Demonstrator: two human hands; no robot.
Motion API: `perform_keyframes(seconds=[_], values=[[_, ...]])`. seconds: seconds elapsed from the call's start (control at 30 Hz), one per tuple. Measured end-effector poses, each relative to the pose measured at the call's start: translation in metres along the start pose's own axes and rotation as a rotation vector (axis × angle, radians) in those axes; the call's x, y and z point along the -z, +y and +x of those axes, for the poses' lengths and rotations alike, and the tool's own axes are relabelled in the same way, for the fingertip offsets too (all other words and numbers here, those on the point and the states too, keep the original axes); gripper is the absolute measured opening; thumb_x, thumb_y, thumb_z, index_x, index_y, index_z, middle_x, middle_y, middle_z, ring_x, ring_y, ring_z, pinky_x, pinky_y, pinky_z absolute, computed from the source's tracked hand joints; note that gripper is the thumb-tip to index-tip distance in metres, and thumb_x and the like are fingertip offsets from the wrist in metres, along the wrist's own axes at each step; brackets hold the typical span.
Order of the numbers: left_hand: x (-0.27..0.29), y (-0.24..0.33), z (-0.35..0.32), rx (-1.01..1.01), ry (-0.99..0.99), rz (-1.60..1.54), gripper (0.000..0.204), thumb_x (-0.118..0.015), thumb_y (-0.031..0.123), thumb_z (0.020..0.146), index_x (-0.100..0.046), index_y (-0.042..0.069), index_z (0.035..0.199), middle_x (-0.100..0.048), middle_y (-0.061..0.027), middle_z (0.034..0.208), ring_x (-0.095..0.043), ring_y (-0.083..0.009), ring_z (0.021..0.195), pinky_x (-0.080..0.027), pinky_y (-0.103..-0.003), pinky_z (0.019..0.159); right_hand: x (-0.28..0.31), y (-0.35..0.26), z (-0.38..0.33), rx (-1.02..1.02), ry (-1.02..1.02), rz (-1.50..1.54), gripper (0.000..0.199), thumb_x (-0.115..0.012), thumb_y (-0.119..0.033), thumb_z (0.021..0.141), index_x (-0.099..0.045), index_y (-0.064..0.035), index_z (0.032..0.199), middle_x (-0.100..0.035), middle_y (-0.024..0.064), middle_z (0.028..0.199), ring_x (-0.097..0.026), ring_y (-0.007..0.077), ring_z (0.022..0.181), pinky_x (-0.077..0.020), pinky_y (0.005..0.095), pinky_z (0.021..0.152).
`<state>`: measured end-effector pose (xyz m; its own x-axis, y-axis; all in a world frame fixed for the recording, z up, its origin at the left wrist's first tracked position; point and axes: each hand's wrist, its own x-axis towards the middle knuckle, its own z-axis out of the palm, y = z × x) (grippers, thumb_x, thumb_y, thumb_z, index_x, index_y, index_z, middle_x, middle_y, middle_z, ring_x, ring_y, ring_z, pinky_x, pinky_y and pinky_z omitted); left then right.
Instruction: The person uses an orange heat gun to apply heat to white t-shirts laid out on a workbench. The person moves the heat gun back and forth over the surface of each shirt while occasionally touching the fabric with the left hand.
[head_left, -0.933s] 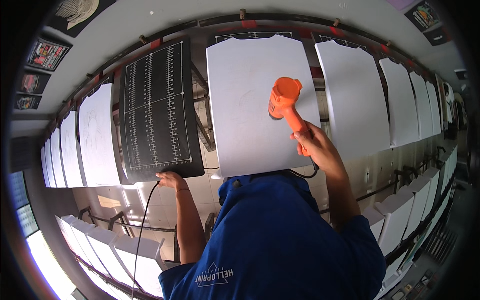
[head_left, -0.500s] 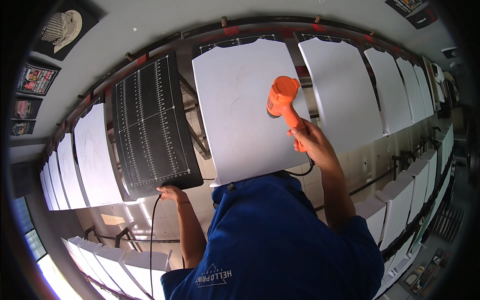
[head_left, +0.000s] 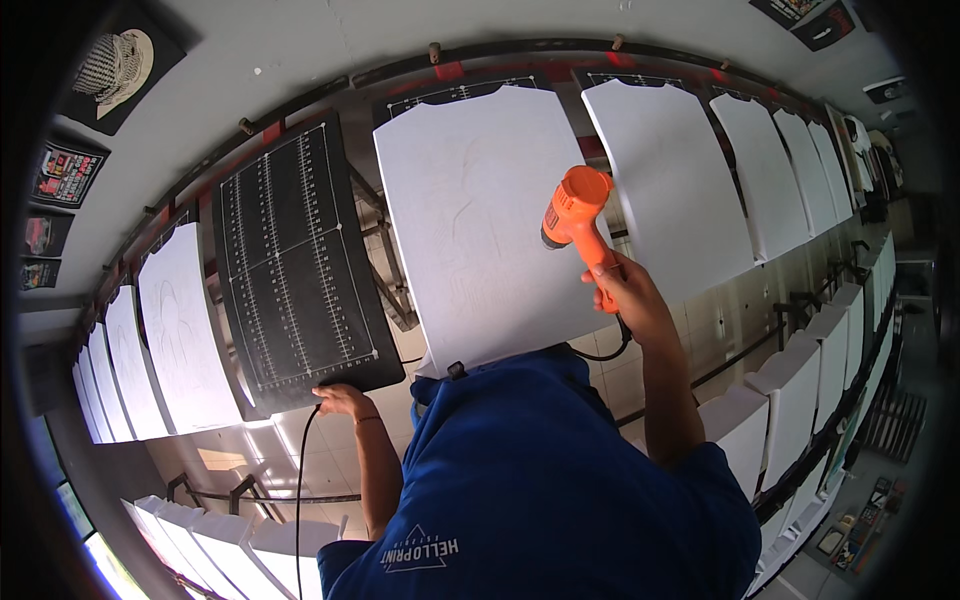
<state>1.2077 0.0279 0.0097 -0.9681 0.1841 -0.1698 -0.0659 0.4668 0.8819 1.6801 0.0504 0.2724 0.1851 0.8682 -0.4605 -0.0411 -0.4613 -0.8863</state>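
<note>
My right hand [head_left: 628, 296] grips the handle of an orange heat gun [head_left: 574, 212]. Its nozzle points at a white shirt-shaped board [head_left: 478, 215] straight ahead. My left hand [head_left: 347, 401] is closed at the lower edge of a black gridded board [head_left: 295, 270], next to the white one. A thin black cable [head_left: 298, 480] hangs down from that hand. Another black cable loop [head_left: 605, 352] shows below my right wrist. My blue shirt fills the lower middle of the view.
A long curved row of white boards [head_left: 680, 180] runs left and right on a metal rack. A second row of white boards [head_left: 800, 380] lies lower, along the right and bottom left. Dark printed shirts hang on the wall at upper left.
The whole rack has slid slightly down in the picture. The heat gun stays aimed at the same white board, and my left hand stays at the black board's lower edge.
</note>
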Motion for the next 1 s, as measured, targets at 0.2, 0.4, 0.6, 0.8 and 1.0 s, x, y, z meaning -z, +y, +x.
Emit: perform_keyframes(seconds=[0.2, 0.4, 0.6, 0.8, 1.0], values=[[-0.003, -0.005, 0.001, -0.024, 0.101, -0.116, 0.073, -0.046, 0.047, 0.097, -0.019, -0.018, 0.118, -0.049, -0.0367, 0.107, -0.058, -0.0398, 0.095, -0.053, -0.044, 0.080, 0.019, -0.003, -0.033, -0.184, -0.038, -0.146, 0.043, -0.053, -0.022, 0.094, -0.050, 0.0050, 0.127, -0.063, 0.0080, 0.094, -0.052, 0.0089, 0.061, -0.0457, 0.0241, 0.059], [0.001, 0.006, -0.006, 0.005, 0.020, -0.068, 0.085, -0.045, 0.048, 0.097, -0.008, -0.023, 0.126, -0.041, -0.0420, 0.121, -0.055, -0.0425, 0.108, -0.050, -0.045, 0.090, 0.024, 0.004, -0.019, -0.026, -0.004, -0.051, 0.042, -0.056, -0.026, 0.094, -0.053, 0.0045, 0.123, -0.061, 0.0068, 0.091, -0.051, 0.0083, 0.063, -0.0430, 0.0237, 0.058], [0.010, -0.020, 0.017, -0.062, -0.007, 0.039, 0.081, -0.041, 0.049, 0.097, -0.012, -0.021, 0.126, -0.046, -0.0374, 0.117, -0.056, -0.0402, 0.102, -0.048, -0.042, 0.089, 0.055, 0.002, -0.026, -0.072, -0.138, -0.069, 0.040, -0.058, -0.028, 0.094, -0.054, 0.0033, 0.120, -0.061, 0.0058, 0.091, -0.051, 0.0079, 0.063, -0.0420, 0.0239, 0.058], [0.036, -0.025, -0.027, 0.039, -0.157, -0.232, 0.043, -0.040, 0.038, 0.099, -0.046, -0.003, 0.086, -0.047, -0.0057, 0.075, -0.036, -0.0147, 0.060, -0.034, -0.031, 0.054, 0.092, 0.005, -0.040, -0.112, -0.149, -0.088, 0.042, -0.058, -0.030, 0.095, -0.054, 0.0034, 0.121, -0.060, 0.0052, 0.093, -0.051, 0.0076, 0.063, -0.0429, 0.0237, 0.058], [0.055, -0.035, -0.124, -0.062, -0.209, -0.166, 0.047, -0.040, 0.035, 0.100, -0.045, -0.001, 0.072, -0.051, -0.0096, 0.068, -0.047, -0.0178, 0.060, -0.042, -0.033, 0.059, 0.108, 0.001, -0.014, -0.039, -0.258, -0.025, 0.040, -0.057, -0.029, 0.095, -0.054, 0.0029, 0.120, -0.059, 0.0038, 0.091, -0.050, 0.0073, 0.063, -0.0424, 0.0234, 0.057]])
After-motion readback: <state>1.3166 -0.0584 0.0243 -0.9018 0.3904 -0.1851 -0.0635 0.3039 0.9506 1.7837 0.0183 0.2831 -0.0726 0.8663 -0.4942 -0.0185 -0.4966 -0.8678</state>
